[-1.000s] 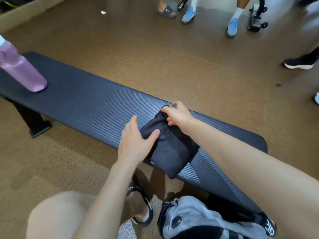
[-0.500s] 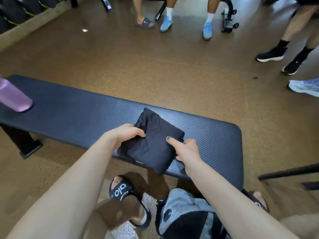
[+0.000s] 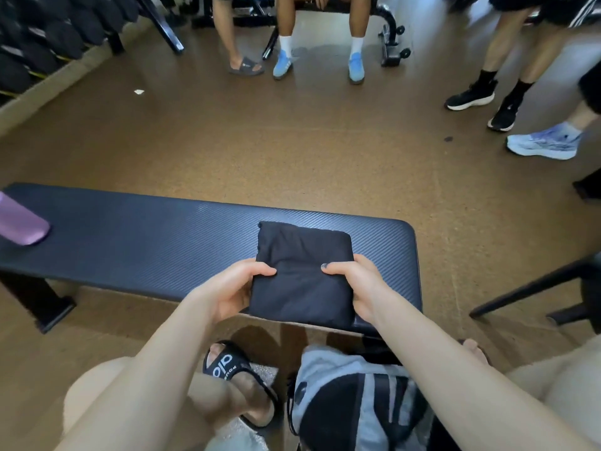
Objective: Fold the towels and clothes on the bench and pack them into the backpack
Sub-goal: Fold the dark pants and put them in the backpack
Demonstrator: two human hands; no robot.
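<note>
A black garment [image 3: 302,271], folded into a compact square, lies on the right part of the dark padded bench [image 3: 146,242], its near edge over the bench's front edge. My left hand [image 3: 232,288] grips its left side, thumb on top and fingers underneath. My right hand [image 3: 354,286] grips the right side the same way. A grey and black backpack [image 3: 354,405] sits on the floor below, between my legs, partly hidden by my right forearm.
A purple bottle [image 3: 21,222] lies on the bench's left end. Several people's legs and shoes stand across the floor beyond the bench. A black metal frame [image 3: 533,288] stands at the right. Dark weights line the rack at the far left.
Both hands moved from pressing and straightening the garment to gripping its two sides. The garment has turned square to me and sits closer to the bench's front edge.
</note>
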